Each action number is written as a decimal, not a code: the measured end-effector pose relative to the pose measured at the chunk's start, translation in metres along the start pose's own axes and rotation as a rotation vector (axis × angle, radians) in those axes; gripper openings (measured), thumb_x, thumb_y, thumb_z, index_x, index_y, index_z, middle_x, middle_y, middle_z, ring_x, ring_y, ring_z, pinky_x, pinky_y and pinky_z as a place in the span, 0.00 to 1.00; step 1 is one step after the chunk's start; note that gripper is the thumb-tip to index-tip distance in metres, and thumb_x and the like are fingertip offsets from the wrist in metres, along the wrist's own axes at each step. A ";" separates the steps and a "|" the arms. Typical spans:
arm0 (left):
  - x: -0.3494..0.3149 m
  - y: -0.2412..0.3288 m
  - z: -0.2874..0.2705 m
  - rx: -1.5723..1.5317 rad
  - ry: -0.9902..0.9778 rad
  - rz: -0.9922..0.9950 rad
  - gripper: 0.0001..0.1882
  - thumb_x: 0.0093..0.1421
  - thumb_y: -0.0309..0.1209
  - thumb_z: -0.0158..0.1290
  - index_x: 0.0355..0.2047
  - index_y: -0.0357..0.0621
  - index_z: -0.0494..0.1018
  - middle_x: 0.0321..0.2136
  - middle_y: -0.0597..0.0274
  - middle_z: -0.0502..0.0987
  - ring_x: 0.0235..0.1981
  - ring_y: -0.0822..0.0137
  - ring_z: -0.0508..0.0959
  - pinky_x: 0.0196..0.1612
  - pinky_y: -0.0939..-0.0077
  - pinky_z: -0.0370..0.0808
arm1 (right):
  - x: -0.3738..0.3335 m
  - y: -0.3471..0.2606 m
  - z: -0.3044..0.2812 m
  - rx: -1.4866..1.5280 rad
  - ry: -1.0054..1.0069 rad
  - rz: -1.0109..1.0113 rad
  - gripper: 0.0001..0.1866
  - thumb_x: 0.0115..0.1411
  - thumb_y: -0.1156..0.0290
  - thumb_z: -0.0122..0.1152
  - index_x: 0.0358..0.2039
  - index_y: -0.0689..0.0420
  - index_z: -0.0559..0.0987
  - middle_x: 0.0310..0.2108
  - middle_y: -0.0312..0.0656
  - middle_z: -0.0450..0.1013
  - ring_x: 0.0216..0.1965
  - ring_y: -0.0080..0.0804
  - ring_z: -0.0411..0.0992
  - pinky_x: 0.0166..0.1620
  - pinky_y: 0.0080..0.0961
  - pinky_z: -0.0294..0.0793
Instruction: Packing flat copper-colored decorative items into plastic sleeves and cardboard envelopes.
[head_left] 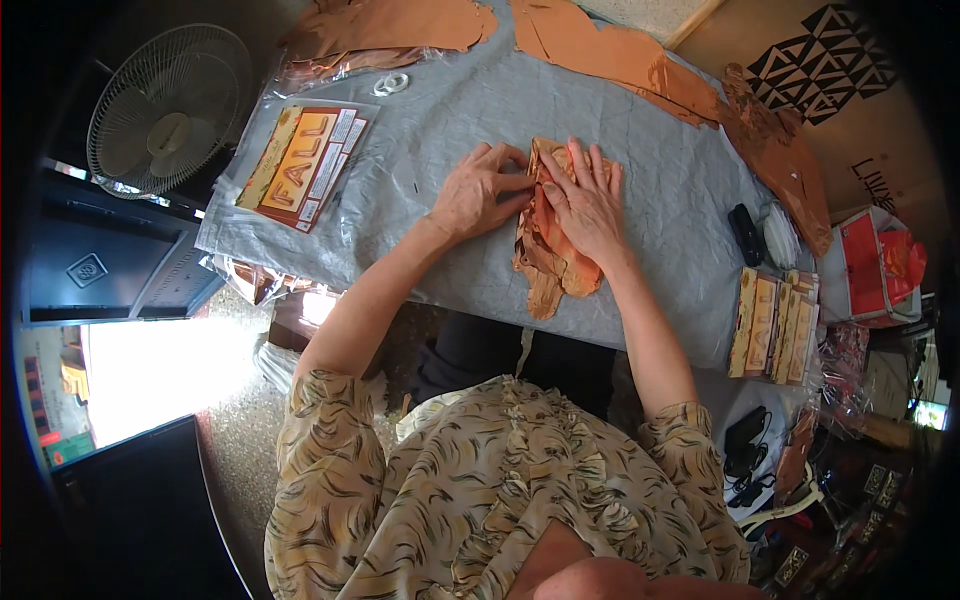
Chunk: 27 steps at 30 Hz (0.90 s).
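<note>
Foil (553,245) lies on the table (420,130) beneath the right hand (592,215), fingers (599,168) spread wide, the left hand (478,190) curled at its edge, grip unclear, in apparent flattening that likely calls next for even pressure.

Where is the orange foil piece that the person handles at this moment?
In the head view, the orange foil piece lies just right of centre on the grey table cover, partly beneath the right hand; the left hand is at its left side.

I wear a pale yellow blouse (430,500) strewn with dark, curved strokes, ruffles (515,445) down its front. Its sleeves (325,430) end around my elbows; my left hand (478,190) and right hand (590,212) are bare.
</note>
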<state>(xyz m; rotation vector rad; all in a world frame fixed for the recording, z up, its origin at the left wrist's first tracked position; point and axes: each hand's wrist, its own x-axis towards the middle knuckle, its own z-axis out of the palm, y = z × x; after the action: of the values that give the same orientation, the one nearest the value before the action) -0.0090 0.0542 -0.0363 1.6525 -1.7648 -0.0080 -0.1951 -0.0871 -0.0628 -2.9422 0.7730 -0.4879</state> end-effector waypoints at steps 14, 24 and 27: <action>-0.008 -0.001 -0.017 -0.015 -0.117 0.002 0.11 0.62 0.32 0.63 0.46 0.54 0.86 0.56 0.63 0.76 0.54 0.56 0.75 0.57 0.58 0.70 | -0.002 0.002 0.001 -0.039 0.047 -0.050 0.28 0.76 0.44 0.41 0.74 0.30 0.66 0.79 0.43 0.51 0.77 0.55 0.49 0.75 0.63 0.38; 0.041 -0.021 0.009 -0.181 0.127 0.037 0.11 0.64 0.21 0.57 0.45 0.42 0.82 0.45 0.56 0.84 0.48 0.51 0.82 0.52 0.62 0.80 | -0.002 -0.001 -0.004 -0.036 -0.009 -0.018 0.30 0.75 0.42 0.43 0.75 0.32 0.65 0.79 0.43 0.50 0.78 0.55 0.47 0.75 0.62 0.36; 0.043 -0.020 0.012 -0.149 0.096 0.025 0.11 0.65 0.21 0.57 0.46 0.42 0.82 0.44 0.56 0.84 0.47 0.51 0.83 0.50 0.62 0.80 | -0.001 -0.002 -0.005 -0.042 -0.020 -0.021 0.30 0.75 0.42 0.43 0.75 0.32 0.65 0.79 0.43 0.50 0.78 0.55 0.47 0.76 0.62 0.36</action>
<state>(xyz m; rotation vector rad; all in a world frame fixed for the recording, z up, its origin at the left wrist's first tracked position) 0.0056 0.0073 -0.0342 1.4994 -1.6709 -0.0468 -0.1969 -0.0850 -0.0586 -2.9919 0.7601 -0.4482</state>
